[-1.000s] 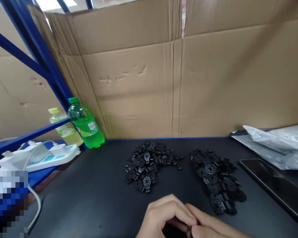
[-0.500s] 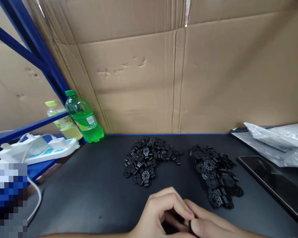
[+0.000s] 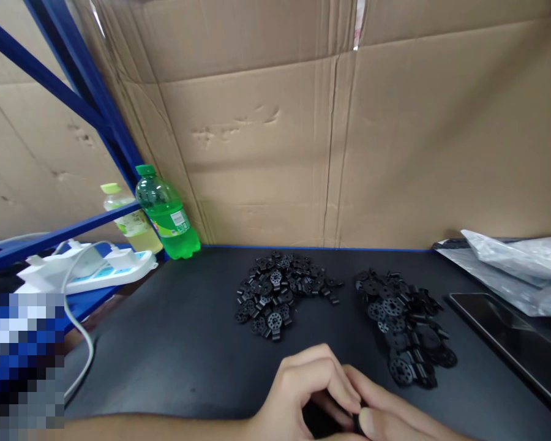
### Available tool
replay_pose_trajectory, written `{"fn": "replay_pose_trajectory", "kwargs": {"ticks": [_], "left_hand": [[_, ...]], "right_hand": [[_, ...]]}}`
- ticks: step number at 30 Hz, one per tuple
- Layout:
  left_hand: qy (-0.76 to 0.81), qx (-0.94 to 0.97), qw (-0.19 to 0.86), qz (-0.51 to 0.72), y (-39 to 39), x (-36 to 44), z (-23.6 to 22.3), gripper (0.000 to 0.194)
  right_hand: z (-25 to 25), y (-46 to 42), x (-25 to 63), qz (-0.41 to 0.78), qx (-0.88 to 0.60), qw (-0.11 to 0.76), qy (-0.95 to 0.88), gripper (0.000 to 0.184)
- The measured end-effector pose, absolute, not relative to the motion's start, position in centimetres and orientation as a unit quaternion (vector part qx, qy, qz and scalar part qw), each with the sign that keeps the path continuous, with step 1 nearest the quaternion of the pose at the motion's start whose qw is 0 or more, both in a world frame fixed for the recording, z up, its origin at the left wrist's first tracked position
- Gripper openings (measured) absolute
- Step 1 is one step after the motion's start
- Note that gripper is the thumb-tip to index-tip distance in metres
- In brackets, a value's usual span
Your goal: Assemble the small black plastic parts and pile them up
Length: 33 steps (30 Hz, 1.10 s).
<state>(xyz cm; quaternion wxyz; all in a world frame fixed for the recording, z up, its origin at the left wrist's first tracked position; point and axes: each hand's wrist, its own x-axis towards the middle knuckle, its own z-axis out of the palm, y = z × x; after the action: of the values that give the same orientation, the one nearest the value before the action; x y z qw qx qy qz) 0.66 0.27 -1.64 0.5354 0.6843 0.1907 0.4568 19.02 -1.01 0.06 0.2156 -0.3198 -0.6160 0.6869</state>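
My left hand (image 3: 303, 386) and my right hand (image 3: 390, 407) meet at the bottom centre of the head view, fingertips touching. Both are closed on a small black part (image 3: 357, 422), mostly covered by the fingers, so its full shape is hidden. Beyond my hands lies a heap of small black plastic parts (image 3: 275, 291), round perforated discs with short tabs. A second pile of black disc-shaped parts (image 3: 401, 324) sits to the right, just past my right hand.
A dark phone-like slab (image 3: 509, 343) and grey plastic bags (image 3: 509, 269) lie at the right. Left stand a green soda bottle (image 3: 168, 214), a pale yellow bottle (image 3: 131, 220) and a white power strip (image 3: 119, 272) with a cable. Cardboard (image 3: 257, 153) walls the back edge.
The camera view has tilted down, then swung slightly left. My hands stay together on the small black part with only slight finger movement; more of my left forearm shows. Both piles look unchanged.
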Motion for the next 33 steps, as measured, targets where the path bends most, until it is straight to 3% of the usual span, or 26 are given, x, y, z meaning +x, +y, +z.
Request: {"fn": "replay_pose_trajectory", "kwargs": {"ticks": [7, 16, 22, 26, 33], "left_hand": [[0.244, 0.698, 0.501, 0.450, -0.3, 1.0, -0.7, 0.029], [0.247, 0.716, 0.495, 0.426, 0.1, 1.0, -0.1, 0.021], [0.245, 0.720, 0.463, 0.455, 0.4, 0.6, -0.2, 0.022], [0.261, 0.655, 0.538, 0.461, 0.6, 0.7, 0.0, 0.014], [0.274, 0.542, 0.639, 0.471, 1.2, 0.0, -0.2, 0.008]], "right_hand": [[2.4, -1.1, 19.2, 0.688, -0.353, 0.187, -0.605, 0.035], [1.0, -0.8, 19.5, 0.733, -0.338, 0.148, -0.572, 0.014], [0.9, 0.2, 19.9, 0.795, -0.272, 0.198, -0.505, 0.026], [-0.4, 0.7, 20.3, 0.831, -0.213, 0.225, -0.462, 0.030], [-0.6, 0.2, 20.6, 0.767, -0.224, 0.206, -0.565, 0.075]]}}
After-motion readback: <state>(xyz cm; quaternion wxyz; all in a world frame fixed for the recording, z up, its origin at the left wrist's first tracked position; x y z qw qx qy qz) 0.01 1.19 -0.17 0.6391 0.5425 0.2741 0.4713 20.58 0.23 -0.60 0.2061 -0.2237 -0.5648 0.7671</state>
